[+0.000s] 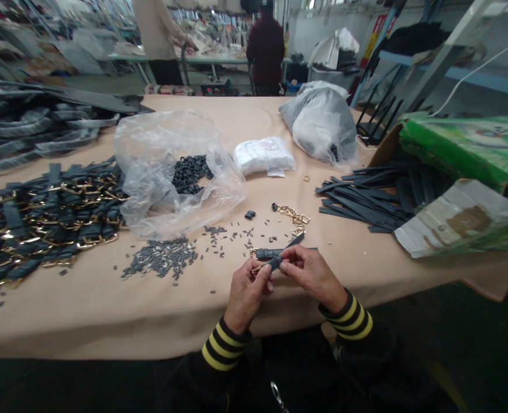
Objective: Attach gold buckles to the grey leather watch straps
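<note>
could lose the dark strap (pixel 276 263) through a loosened pinch, or scatter small dark pieces (pixel 161 257) with a sweeping cuff (pixel 223 347). pinching that strap in nearly closed left hand (pixel 245 289) and right hand (pixel 316 276). held between both hands, over the near tabletop (pixel 120 327), just nearer than a second strap (pixel 266 252).

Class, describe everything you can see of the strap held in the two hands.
The strap is dark grey, narrow and flat, perhaps leather or imitation leather. It slants between the left hand and right hand, pinched by the fingers of both over the table's near side. The fingers partly cover it, so its ends are unclear.
</note>
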A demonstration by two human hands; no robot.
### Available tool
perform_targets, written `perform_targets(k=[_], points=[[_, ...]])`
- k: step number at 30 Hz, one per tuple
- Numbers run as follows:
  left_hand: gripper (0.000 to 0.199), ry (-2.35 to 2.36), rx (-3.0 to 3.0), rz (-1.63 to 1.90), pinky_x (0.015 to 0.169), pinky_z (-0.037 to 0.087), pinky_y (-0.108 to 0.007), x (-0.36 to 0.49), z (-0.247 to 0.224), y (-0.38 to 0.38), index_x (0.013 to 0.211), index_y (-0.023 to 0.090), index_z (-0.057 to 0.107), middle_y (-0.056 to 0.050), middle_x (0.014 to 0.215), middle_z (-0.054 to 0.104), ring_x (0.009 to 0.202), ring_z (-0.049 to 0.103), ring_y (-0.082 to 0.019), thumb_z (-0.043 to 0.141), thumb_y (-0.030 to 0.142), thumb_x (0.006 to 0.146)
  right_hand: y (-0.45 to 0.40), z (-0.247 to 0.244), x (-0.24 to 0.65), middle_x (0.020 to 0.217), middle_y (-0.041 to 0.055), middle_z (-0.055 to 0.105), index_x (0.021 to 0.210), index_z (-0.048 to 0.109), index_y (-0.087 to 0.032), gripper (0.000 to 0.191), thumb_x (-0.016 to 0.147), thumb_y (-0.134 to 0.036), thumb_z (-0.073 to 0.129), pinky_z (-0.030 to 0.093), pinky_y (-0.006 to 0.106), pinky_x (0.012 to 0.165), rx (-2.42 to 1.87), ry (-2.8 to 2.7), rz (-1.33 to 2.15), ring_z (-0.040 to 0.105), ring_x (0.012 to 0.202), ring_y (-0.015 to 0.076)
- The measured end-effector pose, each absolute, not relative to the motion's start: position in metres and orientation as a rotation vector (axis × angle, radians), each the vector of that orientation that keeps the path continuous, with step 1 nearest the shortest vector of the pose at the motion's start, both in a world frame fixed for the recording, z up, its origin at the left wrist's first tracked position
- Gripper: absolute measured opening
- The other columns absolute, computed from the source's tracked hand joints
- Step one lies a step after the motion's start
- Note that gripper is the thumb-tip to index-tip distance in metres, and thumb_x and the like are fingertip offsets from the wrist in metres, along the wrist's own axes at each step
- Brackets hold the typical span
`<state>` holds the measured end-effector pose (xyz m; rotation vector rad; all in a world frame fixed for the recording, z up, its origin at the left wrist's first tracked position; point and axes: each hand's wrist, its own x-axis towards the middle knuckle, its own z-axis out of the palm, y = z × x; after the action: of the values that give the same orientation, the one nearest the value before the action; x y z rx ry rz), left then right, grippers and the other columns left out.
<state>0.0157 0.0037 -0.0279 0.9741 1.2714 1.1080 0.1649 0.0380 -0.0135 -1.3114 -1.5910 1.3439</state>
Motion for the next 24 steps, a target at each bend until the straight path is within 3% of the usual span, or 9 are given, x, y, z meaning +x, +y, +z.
perform_targets(k=[6, 13, 24], points=[[0.018, 1.359, 1.137, 1.111, 0.050, 0.039, -0.020, 0.014, -0.033, 0.002, 0.073, 0.015, 0.051, 0.005, 0.049, 0.052, 0.046, 0.048, -0.008, 0.055, 0.032, 0.079, 0.033, -0.016, 0.163, 0.067, -0.0014, 0.056, 0.085, 0.058, -0.013, 0.016, 0.071, -0.022, 0.060, 0.046, 0.023, 0.058, -1.216, -1.522, 1.445, 0.055, 0.060, 0.0098], [0.020, 1.219, 1.061, 1.128, 0.050, 0.041, -0.020, 0.015, -0.029, 0.001, 0.073, 0.014, 0.052, 0.004, 0.051, 0.056, 0.045, 0.050, -0.008, 0.056, 0.033, 0.078, 0.031, -0.022, 0.161, 0.070, 0.0003, 0.063, 0.082, 0.058, -0.014, 0.025, 0.069, -0.032, 0.067, 0.053, 0.029, 0.066, -1.040, -1.152, 1.827, 0.063, 0.063, 0.0114], [0.032, 1.372, 1.125, 1.108, 0.040, 0.040, -0.020, 0.025, -0.036, -0.010, 0.079, 0.017, 0.053, 0.005, 0.043, 0.050, 0.038, 0.050, -0.010, 0.038, 0.044, 0.086, 0.028, -0.013, 0.156, 0.065, -0.0002, 0.061, 0.077, 0.058, -0.014, 0.009, 0.074, -0.022, 0.060, 0.046, 0.024, 0.059, -1.163, -1.655, 1.522, 0.057, 0.059, 0.0117]])
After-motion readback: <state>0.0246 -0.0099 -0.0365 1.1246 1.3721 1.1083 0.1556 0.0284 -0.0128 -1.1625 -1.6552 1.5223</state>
